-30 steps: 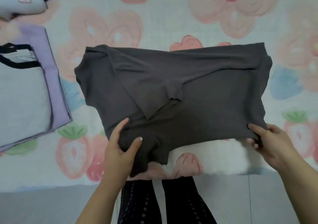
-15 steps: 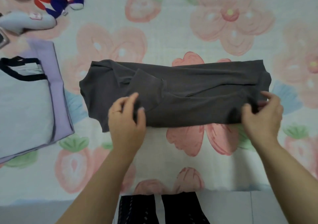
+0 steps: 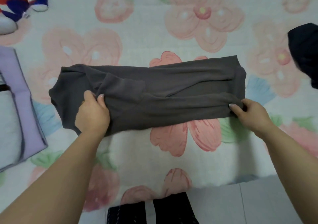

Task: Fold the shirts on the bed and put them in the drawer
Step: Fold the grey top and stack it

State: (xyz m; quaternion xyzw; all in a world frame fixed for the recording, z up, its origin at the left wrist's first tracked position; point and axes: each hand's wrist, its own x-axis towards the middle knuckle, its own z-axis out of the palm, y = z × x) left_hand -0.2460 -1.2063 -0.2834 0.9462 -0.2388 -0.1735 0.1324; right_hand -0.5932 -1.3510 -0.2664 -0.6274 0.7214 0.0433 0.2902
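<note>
Both hands pinch the grey shirt: left hand mid-fold, right hand at its end

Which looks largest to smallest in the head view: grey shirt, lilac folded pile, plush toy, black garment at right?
1. grey shirt
2. lilac folded pile, cut by the left edge
3. plush toy and black garment: alike, both cut off by the frame; unranked
</note>
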